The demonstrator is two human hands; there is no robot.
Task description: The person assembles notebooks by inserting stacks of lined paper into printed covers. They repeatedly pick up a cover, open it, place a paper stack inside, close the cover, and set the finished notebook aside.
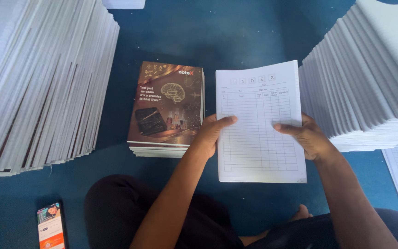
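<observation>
**On blue floor: both hands hold a white page block**

Head view: down in the middle, the left hand (213, 131) and right hand (307, 136) grip a white page block (258, 124) w/ a ruled table on top. It sits between the hands, just above the blue floor (217, 32). Left thumb lies on the page's left edge, fingers tucked under. Right thumb presses the right side, fingers behind, so both are clamped on the block. Just beside it, to the left, lies a short stack of brown-cover notebooks (166, 110). Tall slanted paper piles stand far left (38, 87) & far right (369, 78). A phone (50, 226) w/ lit screen lies at bottom left, near the dark-clothed knee (116, 203).
</observation>
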